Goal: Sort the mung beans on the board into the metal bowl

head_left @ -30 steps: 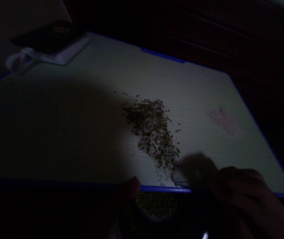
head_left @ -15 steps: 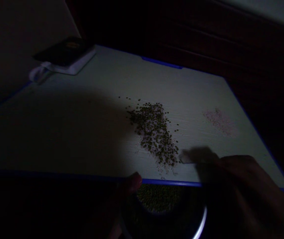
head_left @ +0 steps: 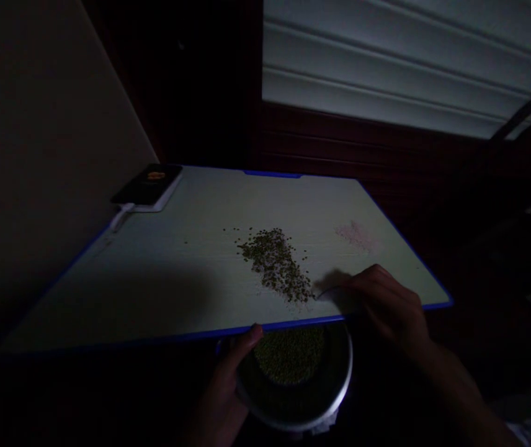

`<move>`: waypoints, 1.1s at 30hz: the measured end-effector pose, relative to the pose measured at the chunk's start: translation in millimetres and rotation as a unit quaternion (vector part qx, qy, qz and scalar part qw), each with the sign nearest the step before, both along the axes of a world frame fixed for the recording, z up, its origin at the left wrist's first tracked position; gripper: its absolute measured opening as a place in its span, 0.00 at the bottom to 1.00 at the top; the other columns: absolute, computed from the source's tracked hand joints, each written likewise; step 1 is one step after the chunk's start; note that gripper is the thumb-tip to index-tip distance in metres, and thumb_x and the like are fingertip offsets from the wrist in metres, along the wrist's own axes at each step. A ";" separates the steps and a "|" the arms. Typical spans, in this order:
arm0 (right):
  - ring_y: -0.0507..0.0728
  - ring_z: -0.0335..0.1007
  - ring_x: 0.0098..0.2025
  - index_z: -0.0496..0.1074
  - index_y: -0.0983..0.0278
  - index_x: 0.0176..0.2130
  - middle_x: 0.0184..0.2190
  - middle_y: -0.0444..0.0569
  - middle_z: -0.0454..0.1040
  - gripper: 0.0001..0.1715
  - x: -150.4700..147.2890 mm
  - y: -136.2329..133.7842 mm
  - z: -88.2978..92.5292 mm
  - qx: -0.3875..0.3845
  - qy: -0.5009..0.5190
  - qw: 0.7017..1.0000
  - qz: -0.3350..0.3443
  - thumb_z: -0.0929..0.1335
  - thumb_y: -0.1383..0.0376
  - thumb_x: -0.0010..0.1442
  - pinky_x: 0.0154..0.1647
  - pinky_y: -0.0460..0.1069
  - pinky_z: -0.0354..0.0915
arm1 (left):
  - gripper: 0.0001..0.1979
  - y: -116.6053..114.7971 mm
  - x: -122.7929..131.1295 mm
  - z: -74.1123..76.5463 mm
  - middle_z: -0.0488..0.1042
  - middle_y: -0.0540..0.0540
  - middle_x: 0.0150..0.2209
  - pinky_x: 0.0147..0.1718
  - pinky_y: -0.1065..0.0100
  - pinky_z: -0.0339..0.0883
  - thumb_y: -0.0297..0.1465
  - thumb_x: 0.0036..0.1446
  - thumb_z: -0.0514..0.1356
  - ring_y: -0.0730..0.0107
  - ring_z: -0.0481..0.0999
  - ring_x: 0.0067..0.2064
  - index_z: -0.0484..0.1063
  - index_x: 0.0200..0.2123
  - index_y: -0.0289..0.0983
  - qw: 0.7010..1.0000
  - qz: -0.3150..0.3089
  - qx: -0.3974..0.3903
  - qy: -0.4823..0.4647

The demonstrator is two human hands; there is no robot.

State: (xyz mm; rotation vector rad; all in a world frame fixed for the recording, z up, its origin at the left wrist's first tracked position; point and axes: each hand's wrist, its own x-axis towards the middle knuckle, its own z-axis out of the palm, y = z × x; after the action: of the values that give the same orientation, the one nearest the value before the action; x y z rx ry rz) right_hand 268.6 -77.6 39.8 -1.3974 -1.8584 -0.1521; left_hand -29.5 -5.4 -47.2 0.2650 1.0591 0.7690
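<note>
A scattered patch of small dark green beans (head_left: pixel 275 261), probably mung beans, lies on a pale board (head_left: pixel 214 205) with a blue rim. My left hand (head_left: pixel 235 385) grips the left side of a round, metal-rimmed bowl (head_left: pixel 345 379), its thumb up near the board's front edge. More green beans (head_left: pixel 288 357) fill the bottom of this bowl, which sits just under that edge. Over the board's front right, my right hand (head_left: pixel 386 298) pinches a thin tool with a curved pale edge (head_left: pixel 328 290). Its tip meets the nearest beans; dimness hides its exact kind.
A phone-like dark slab (head_left: pixel 151 185) with a white cable (head_left: pixel 121 217) rests on the board's far left corner. Pinkish crumbs (head_left: pixel 356 236) lie toward the right. A wall (head_left: pixel 37 124) rises at left, with pale slats (head_left: pixel 386 68) behind. The room is very dim.
My view has pulled back and tilted up, bringing the slats and more of the bowl into sight. The right hand's tool stays at the near end of the bean patch.
</note>
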 end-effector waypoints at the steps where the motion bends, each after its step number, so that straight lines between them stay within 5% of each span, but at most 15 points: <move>1: 0.52 0.78 0.42 0.76 0.62 0.54 0.47 0.48 0.79 0.14 -0.2 3.2 -2.3 0.000 -0.004 1.000 -0.006 0.70 0.58 0.73 0.43 0.50 0.78 | 0.25 2.1 3.4 3.1 0.86 0.39 0.48 0.39 0.61 0.86 0.24 0.41 0.82 0.53 0.86 0.45 0.84 0.45 0.35 1.000 0.004 -0.016 -0.012; 3: 0.53 0.78 0.44 0.75 0.63 0.55 0.49 0.49 0.79 0.16 -0.3 8.7 -6.4 -0.002 -0.011 1.000 -0.020 0.71 0.57 0.73 0.44 0.52 0.78 | 0.26 5.6 11.8 14.9 0.85 0.36 0.50 0.42 0.57 0.86 0.27 0.52 0.77 0.52 0.86 0.49 0.80 0.54 0.31 0.999 -0.006 -0.027 -0.046; 6: 0.54 0.79 0.46 0.75 0.62 0.56 0.51 0.50 0.79 0.18 0.7 13.7 -11.1 -0.007 -0.017 0.999 -0.041 0.71 0.56 0.73 0.46 0.53 0.79 | 0.30 7.6 20.3 30.7 0.84 0.36 0.53 0.41 0.59 0.86 0.25 0.56 0.74 0.53 0.86 0.49 0.75 0.61 0.33 0.998 -0.014 -0.025 -0.062; 13: 0.56 0.79 0.50 0.75 0.62 0.58 0.55 0.52 0.78 0.20 13.5 22.3 -22.3 -0.014 -0.002 0.993 -0.115 0.71 0.54 0.72 0.51 0.56 0.78 | 0.22 10.7 19.7 34.5 0.84 0.30 0.48 0.49 0.57 0.85 0.21 0.59 0.69 0.45 0.84 0.57 0.75 0.56 0.25 0.998 0.002 -0.017 -0.063; 22: 0.57 0.78 0.52 0.75 0.61 0.58 0.57 0.53 0.78 0.21 29.1 22.8 -39.5 -0.008 0.054 0.979 -0.194 0.71 0.54 0.72 0.54 0.58 0.78 | 0.06 12.5 21.1 47.0 0.83 0.36 0.32 0.31 0.64 0.83 0.13 0.56 0.62 0.57 0.86 0.33 0.75 0.35 0.26 0.997 0.014 -0.048 -0.062; 28: 0.57 0.79 0.52 0.75 0.61 0.58 0.57 0.53 0.78 0.20 17.8 0.8 -39.2 -0.030 0.063 0.982 -0.176 0.71 0.54 0.72 0.53 0.58 0.78 | 0.08 13.2 21.8 46.5 0.82 0.41 0.31 0.34 0.64 0.83 0.13 0.57 0.60 0.60 0.86 0.35 0.73 0.34 0.30 0.996 0.014 -0.025 -0.086; 33: 0.57 0.78 0.52 0.75 0.61 0.58 0.57 0.53 0.78 0.21 6.9 26.6 -37.5 -0.049 0.052 0.986 -0.152 0.71 0.54 0.72 0.54 0.58 0.78 | 0.08 14.9 20.1 42.6 0.82 0.42 0.32 0.35 0.64 0.83 0.15 0.60 0.59 0.64 0.84 0.33 0.74 0.36 0.30 0.996 0.002 -0.030 -0.079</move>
State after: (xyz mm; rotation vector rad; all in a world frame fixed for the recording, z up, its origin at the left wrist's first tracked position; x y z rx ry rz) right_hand 275.5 -51.0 2.3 -1.7197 -1.5781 -0.1403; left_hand -9.5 9.5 -4.5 0.1480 0.9309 0.7484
